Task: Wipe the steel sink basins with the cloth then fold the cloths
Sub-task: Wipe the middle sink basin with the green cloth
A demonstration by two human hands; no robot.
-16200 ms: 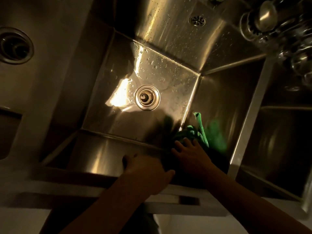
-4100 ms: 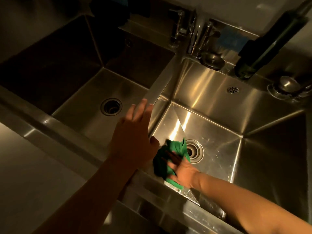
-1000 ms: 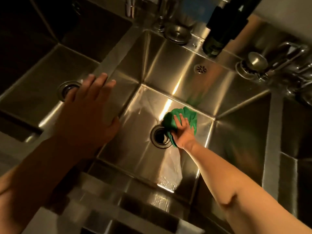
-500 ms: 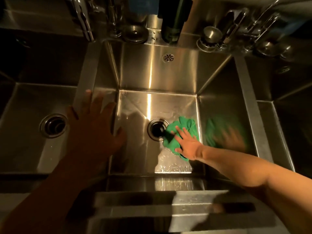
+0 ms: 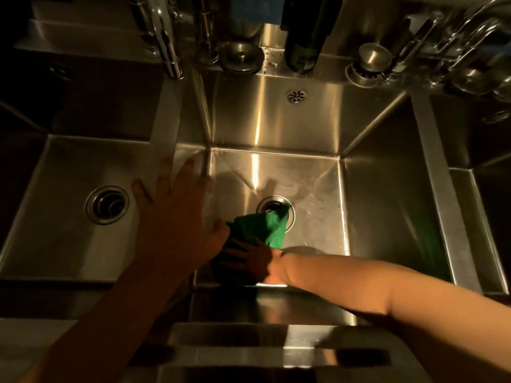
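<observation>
**Observer:** Position of the cloth?

**Me:** The green cloth (image 5: 265,228) is on the floor of the middle basin (image 5: 304,128), in the near-left part by the front wall. Its far tip overlaps the rim of the drain (image 5: 269,205).

**Observer:** Hands?

**Me:** My right hand (image 5: 254,261) lies on the near end of the cloth. As far as the shadow lets me judge, the fingers are laid flat and pressing down, with no pinch visible. My left hand (image 5: 177,219) is spread, fingers straight, over the divider (image 5: 163,134) between this basin and the left basin (image 5: 69,230). It holds nothing. I cannot tell whether it touches the steel or sits just above it.

**Observer:** Orientation?

**Me:** The cloth is bunched into a rough wedge. The long axis runs diagonally from under my palm at near-left to a pointed corner at far-right, which points at the drain.

**Observer:** Handling estimate?

**Me:** Judgement only.
- **Feel:** light, limp and probably damp. It has no stiffness, so it follows the hand only where it is pressed.
- **Risk:** the loose tip will trail and could drag into the drain opening. The steel looks wet, so the cloth should slide readily.
- **Wiping:** flat palm on the thick middle of the bunch.
- **Folding:** pinch two adjacent corners. I cannot pick out the corners in this bunch, so I would shake it open first.
</observation>
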